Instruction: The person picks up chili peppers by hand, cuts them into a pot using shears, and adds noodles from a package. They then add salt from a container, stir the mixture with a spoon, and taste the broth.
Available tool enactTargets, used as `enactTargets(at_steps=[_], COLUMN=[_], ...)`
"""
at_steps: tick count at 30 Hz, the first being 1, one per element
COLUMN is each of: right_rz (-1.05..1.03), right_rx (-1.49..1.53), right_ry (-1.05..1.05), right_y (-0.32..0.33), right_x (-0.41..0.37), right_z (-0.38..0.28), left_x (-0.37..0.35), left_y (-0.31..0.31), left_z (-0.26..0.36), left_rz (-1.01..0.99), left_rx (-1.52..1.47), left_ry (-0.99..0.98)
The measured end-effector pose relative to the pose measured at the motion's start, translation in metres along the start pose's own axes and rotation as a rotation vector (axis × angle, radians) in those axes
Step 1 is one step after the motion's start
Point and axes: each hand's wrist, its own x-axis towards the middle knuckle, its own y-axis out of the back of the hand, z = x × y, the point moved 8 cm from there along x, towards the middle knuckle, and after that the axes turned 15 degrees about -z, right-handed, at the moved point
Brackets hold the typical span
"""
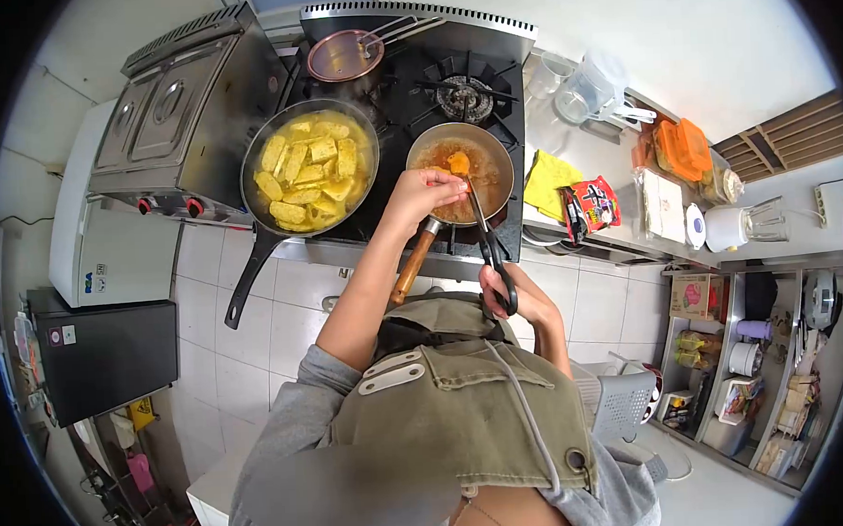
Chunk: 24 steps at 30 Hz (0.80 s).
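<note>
Left hand [425,189] pinches orange piece [458,162] over small pan [508,165], far on stove. Right hand [519,301] grips scissors [484,232], blades at piece (open or closed, can't tell). Cutting looks just begun. Big pan [246,172], yellow slices, left

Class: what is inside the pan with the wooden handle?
Reddish-brown sauce fills the pan. The left hand holds an orange piece over it, with scissors beside. The hand covers the pan's left part.

White tiled floor [240,299], seemingly metal shelving [728,395]
</note>
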Motion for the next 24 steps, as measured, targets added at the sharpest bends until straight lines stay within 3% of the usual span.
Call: enactTargets(at_steps=[8, 11, 24], right_rz=[0.029, 0.031, -0.003], right_rx=[0.031, 0.143, 0.026], right_ry=[-0.069, 0.016, -0.020], right_y=[0.003, 0.001, -0.006], right_x=[0.003, 0.006, 0.005], right_z=[0.006, 0.010, 0.010], left_x=[0.009, 0.009, 0.001], left_y=[0.007, 0.013, 0.009], left_z=[-0.006, -0.008, -0.009], left_rz=[0.005, 0.024, -0.002], left_rx=[-0.011, -0.023, -0.003], left_ry=[0.002, -0.018, -0.018])
